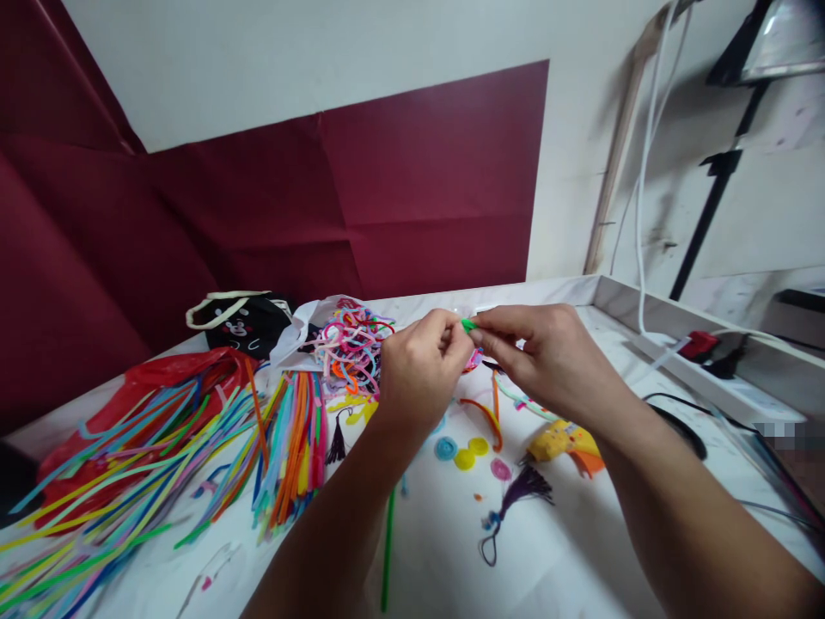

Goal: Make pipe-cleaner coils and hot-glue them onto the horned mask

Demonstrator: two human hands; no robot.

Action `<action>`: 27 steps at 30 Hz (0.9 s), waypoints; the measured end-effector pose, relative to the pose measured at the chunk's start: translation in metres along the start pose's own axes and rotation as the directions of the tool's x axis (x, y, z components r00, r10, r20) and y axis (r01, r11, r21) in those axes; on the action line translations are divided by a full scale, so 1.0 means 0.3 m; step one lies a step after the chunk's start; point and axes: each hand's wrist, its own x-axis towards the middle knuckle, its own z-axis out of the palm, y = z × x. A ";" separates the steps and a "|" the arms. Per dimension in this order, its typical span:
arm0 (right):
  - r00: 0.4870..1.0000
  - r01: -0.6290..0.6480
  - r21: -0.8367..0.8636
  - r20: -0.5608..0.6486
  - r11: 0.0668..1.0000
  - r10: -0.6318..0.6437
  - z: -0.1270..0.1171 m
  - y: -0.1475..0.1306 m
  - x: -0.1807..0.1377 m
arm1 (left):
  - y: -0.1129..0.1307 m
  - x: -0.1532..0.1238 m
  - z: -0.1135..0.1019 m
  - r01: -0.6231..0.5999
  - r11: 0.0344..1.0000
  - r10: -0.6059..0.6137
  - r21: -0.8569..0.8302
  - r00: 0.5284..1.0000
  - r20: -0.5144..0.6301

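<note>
Both hands meet above the middle of the table around a small bright-green piece [467,325] of pipe cleaner. My left hand [422,357] is closed, with thumb and forefinger pinching the green piece from the left. From the other side my right hand [545,348] pinches it between thumb and fingertips. Most of the piece is hidden by the fingers. Below my left forearm runs a straight green pipe cleaner [388,554]; whether it joins the held piece I cannot tell. Beneath the hands lie blue [444,448] and yellow coils [465,459], plus an orange-and-yellow bent pipe cleaner [486,421].
Bundled pipe cleaners [300,447] and a red plastic bag [138,404] fill the left. Behind them are a black pouch [248,322] and a tangled colourful pile [351,344]. A dark tassel [525,487] and a yellow-orange item [558,440] lie right. A power strip [741,391] borders the table.
</note>
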 end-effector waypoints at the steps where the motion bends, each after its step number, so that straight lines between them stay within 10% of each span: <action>1: 1.000 -0.016 0.014 -0.012 1.000 0.016 0.002 -0.003 -0.001 | -0.001 -0.001 0.003 -0.020 0.999 0.021 0.025 0.999 -0.029; 10: 0.965 -0.237 0.326 -0.032 0.915 0.261 0.018 -0.014 -0.003 | -0.003 0.005 0.005 0.034 0.998 -0.041 -0.048 0.986 -0.163; 20: 0.858 -0.401 0.801 0.158 0.445 0.490 0.044 -0.018 0.016 | -0.029 0.006 0.023 0.333 0.814 -0.379 -0.475 0.925 0.000; 27: 0.856 -0.428 0.783 0.191 0.451 0.480 0.055 -0.002 0.011 | -0.034 0.009 0.008 0.334 0.805 -0.318 -0.490 0.941 0.118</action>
